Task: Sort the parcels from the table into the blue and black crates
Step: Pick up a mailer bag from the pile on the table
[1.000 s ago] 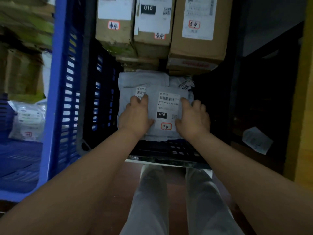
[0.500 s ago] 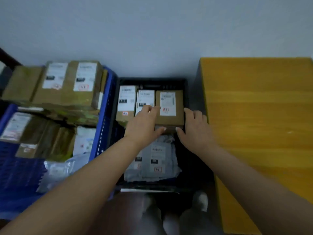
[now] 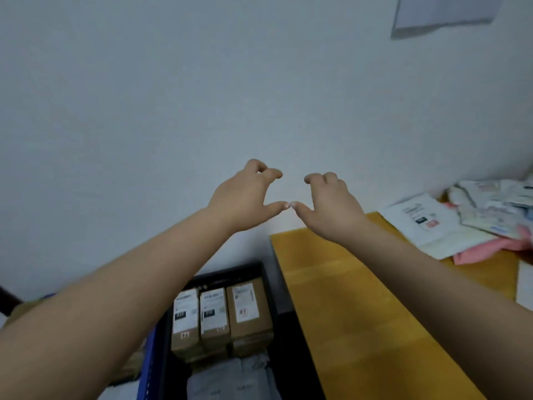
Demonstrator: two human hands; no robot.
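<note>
My left hand (image 3: 245, 194) and my right hand (image 3: 331, 206) are raised in front of the wall, empty, fingers curled and apart, thumb tips nearly touching. Below them the black crate (image 3: 268, 284) holds three upright cardboard boxes (image 3: 219, 316) with white labels and a grey mailer bag (image 3: 230, 379) in front of them. A strip of the blue crate (image 3: 147, 368) shows to its left, mostly hidden by my left forearm. At the far right of the yellow table (image 3: 360, 313) lies a heap of parcels (image 3: 467, 217): white mailers, printed bags and a pink one.
A pale wall (image 3: 202, 82) fills the upper view, with a sheet of paper (image 3: 444, 13) stuck at its top right. Another white parcel edge (image 3: 525, 287) lies at the table's right border.
Both hands have let go of the grey mailer in the black crate and risen out of it. The view has swung up from the crate toward the wall and table.
</note>
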